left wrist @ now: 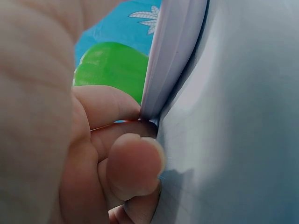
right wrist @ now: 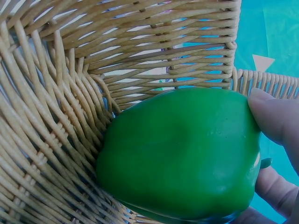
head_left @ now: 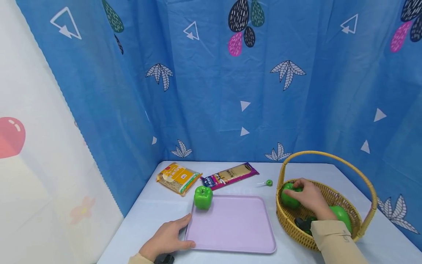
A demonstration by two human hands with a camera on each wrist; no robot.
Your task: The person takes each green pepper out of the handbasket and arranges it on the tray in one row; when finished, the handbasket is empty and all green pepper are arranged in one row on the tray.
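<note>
My right hand (head_left: pixel 309 196) reaches into a wicker basket (head_left: pixel 296 234) and pinches a green bell pepper (right wrist: pixel 177 154) near its stem end, thumb on one side and fingers on the other. The pepper lies against the woven wall. My left hand (head_left: pixel 168 234) rests at the left edge of a pale purple tray (head_left: pixel 230 223), thumb spread toward the near corner and fingertips touching the rim. Another green bell pepper (head_left: pixel 203 198) stands upright on the tray's far left corner. A further green item (head_left: pixel 341 216) in the basket is partly hidden by my right forearm.
Behind the tray lie a yellow food packet (head_left: pixel 179 178), a purple-ended packet (head_left: pixel 230 176) and a green lollipop (head_left: pixel 269 182). The basket's tall handle (head_left: pixel 329 156) arches over my right hand. A blue patterned curtain (head_left: pixel 214 110) hangs behind the white table (head_left: pixel 145 205).
</note>
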